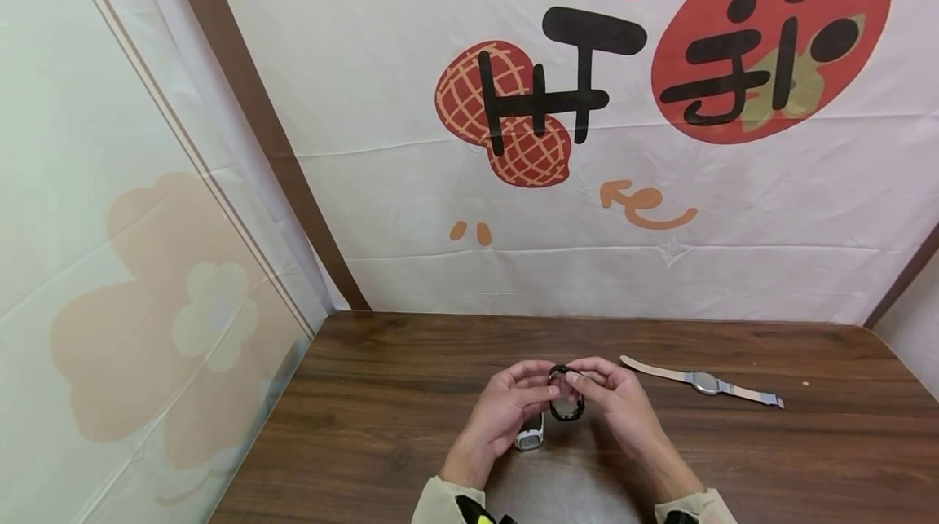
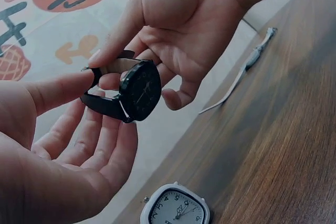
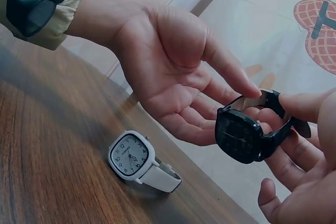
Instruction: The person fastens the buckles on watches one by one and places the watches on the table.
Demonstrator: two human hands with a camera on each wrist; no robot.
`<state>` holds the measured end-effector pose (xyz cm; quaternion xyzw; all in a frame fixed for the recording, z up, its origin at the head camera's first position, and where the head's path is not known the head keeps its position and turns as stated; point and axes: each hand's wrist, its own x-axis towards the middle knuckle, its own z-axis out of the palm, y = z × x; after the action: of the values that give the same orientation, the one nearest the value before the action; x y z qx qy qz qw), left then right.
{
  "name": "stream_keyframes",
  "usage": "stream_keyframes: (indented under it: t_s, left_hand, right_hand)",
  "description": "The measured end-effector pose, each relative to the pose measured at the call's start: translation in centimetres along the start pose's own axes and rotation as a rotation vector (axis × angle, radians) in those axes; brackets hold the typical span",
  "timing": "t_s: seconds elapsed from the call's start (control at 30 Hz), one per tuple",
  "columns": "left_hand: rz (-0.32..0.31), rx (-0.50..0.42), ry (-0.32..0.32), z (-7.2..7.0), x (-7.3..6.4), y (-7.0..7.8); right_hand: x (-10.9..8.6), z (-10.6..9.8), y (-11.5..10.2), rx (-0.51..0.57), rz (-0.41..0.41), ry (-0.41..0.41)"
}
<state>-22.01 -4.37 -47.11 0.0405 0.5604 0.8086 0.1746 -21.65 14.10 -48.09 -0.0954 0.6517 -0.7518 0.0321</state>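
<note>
A person's 2 bare hands meet above a dark wood-grain table point(image 1: 352, 410), with a black watch point(image 3: 239, 136) held up between them, clear of the tabletop. The left hand point(image 1: 506, 406) pinches the watch's strap between thumb and fingers; the right hand point(image 1: 623, 402) does the same from the other side, so both grip the 1 watch. The strap curves round into a loop, its inner side tan, and the round black dial faces away from the 2 thumbs. Whether the buckle is fastened is hard to tell, since the thumbs and fingers cover it.

Near the left hand, a white watch point(image 3: 131, 156) with a rounded-square face rests on the table, its strap bent behind it. To the right of the right hand, another watch point(image 1: 706, 382) lies stretched out on the table, with a pale strap, light blue near its case. Pale sleeves point(image 1: 447, 501) reach both wrists. Behind the table hangs a white cloth point(image 1: 381, 206) printed with red shapes, black characters and small orange marks.
</note>
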Motion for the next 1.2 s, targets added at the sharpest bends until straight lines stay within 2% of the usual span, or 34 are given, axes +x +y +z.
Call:
stream_keyframes:
  t_s: [0.4,1.2]
  left_hand:
    - [-0.001,0.071,0.070,-0.12,0.12,0.24]
    - [0.009,0.091,0.083,-0.51,-0.08,0.42]
  right_hand:
    - [0.06,-0.35,-0.26,-0.032,0.038,-0.028]
    - [0.31,-0.46,-0.02,-0.068,0.070,-0.038]
